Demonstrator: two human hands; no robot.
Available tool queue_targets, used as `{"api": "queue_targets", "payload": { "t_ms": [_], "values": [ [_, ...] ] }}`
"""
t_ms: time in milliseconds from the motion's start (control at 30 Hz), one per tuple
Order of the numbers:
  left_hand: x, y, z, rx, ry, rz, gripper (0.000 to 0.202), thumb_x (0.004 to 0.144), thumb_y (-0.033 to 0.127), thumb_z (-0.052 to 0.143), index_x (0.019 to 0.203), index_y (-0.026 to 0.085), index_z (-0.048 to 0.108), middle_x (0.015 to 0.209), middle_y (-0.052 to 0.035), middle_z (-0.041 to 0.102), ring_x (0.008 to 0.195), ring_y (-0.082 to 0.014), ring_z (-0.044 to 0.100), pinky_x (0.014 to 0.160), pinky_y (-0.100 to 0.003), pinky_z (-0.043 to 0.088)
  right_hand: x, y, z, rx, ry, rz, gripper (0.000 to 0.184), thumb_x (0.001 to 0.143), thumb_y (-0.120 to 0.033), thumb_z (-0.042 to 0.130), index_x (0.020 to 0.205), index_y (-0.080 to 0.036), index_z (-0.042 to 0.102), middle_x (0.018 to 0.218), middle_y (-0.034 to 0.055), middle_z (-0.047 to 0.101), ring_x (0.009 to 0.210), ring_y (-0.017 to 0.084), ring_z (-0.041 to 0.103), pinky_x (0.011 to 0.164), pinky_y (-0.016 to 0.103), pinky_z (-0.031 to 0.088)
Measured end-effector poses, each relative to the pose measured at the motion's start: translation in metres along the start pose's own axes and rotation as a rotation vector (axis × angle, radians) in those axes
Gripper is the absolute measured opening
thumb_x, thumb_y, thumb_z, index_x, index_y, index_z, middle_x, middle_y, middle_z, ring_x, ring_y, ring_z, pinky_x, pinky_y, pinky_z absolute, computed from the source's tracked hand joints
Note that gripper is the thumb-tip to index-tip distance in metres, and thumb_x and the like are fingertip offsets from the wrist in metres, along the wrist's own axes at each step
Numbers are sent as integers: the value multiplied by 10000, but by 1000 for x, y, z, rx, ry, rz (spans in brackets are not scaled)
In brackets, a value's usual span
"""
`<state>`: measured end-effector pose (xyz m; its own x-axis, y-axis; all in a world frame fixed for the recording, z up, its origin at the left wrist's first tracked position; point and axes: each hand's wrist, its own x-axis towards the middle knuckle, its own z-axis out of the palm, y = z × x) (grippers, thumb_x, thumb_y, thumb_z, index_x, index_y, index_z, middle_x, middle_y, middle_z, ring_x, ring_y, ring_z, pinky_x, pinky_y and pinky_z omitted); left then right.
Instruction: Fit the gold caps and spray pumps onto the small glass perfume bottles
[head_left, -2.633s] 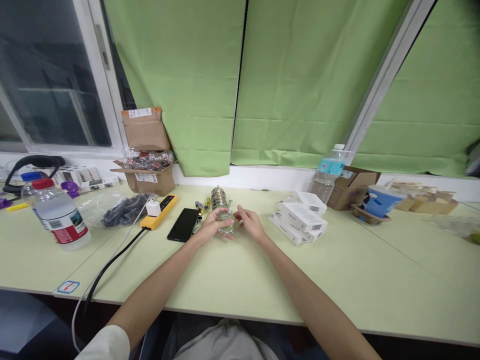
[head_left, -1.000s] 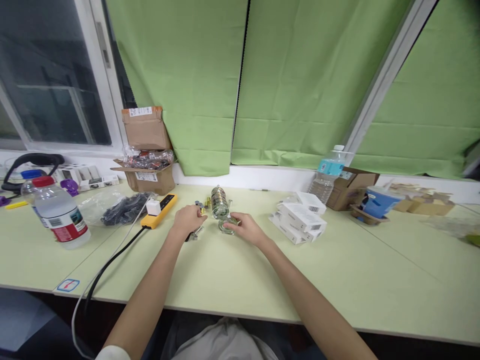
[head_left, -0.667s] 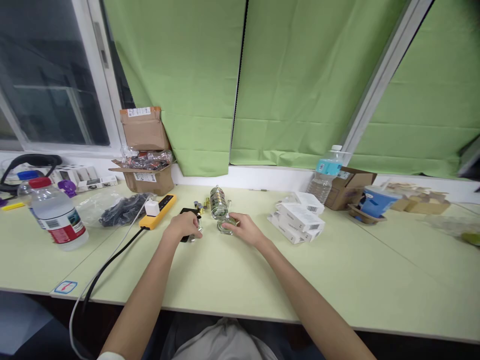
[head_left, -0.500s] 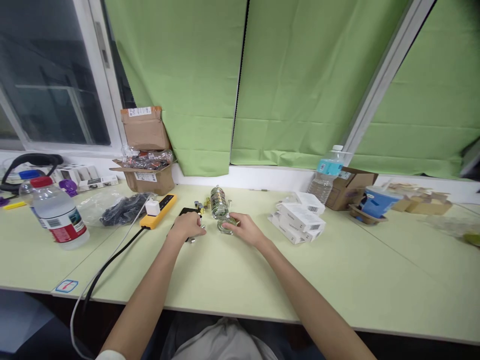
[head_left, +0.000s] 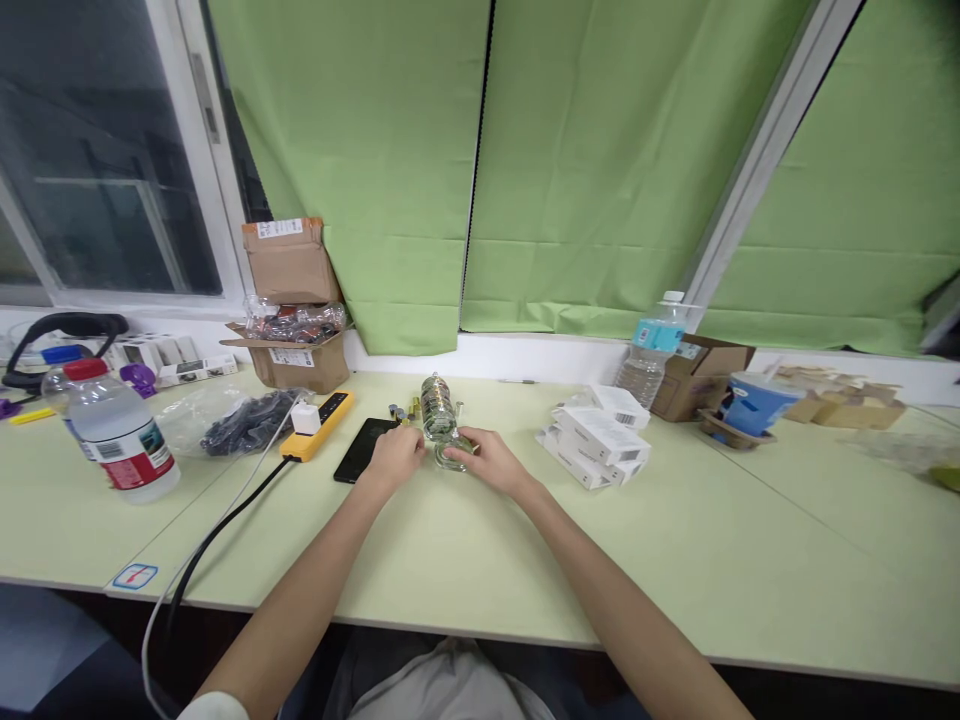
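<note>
I am seeing the phone lying left of the jar, the power strip lying further left. The boxes are sitting right of the jar.

The counter is pale yellow-green, the curtains along its far edge a stronger leaf green. The phone is plain black. Beside it the power strip is orange-yellow with a black face and a white plug. The glass jar is clear with dark and golden bands, and the small glass piece before it is clear (faintly green). The left-edge bottle has a red cap and a red-and-white label. The stacked boxes are white with black barcodes.
</note>
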<state>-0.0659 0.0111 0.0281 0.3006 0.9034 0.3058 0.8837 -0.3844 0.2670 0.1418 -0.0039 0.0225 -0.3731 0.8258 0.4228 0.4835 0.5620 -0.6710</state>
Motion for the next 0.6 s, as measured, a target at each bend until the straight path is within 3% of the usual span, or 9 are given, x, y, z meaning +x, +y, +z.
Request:
{"api": "queue_targets", "payload": {
  "t_ms": [167,333,467,600],
  "values": [
    [4,6,5,-271,198,133,168,853,239,576,937,201,717,946,-72,721,833,-198,646,745,-276,464,-2,5,8,70,30,45,354,806,-510,627,963,-193,642,845,-2,638,733,158,532,620,242,403],
    [10,10,4,-586,310,98,219,845,299,597,986,189,723,902,-49,728,707,-149,604,682,-263,484,-1,9,17,97,65,72,357,787,-502,645,936,-177,640,803,-7,634,712,153,536,631,246,400],
    [8,17,3,-751,308,137,265,845,344,591,1028,201,720,958,-48,721,786,-157,620,616,-238,484,1,8,19,106,67,64,354,788,-490,649,945,-173,646,835,-3,648,728,154,543,655,251,405],
    [4,24,1,-758,272,183,287,862,326,575,1092,211,703,1016,-52,712,794,-154,619,633,-246,489,1,6,19,112,62,69,370,794,-484,644,994,-173,651,895,16,679,782,180,573,687,265,426]
  ]
}}
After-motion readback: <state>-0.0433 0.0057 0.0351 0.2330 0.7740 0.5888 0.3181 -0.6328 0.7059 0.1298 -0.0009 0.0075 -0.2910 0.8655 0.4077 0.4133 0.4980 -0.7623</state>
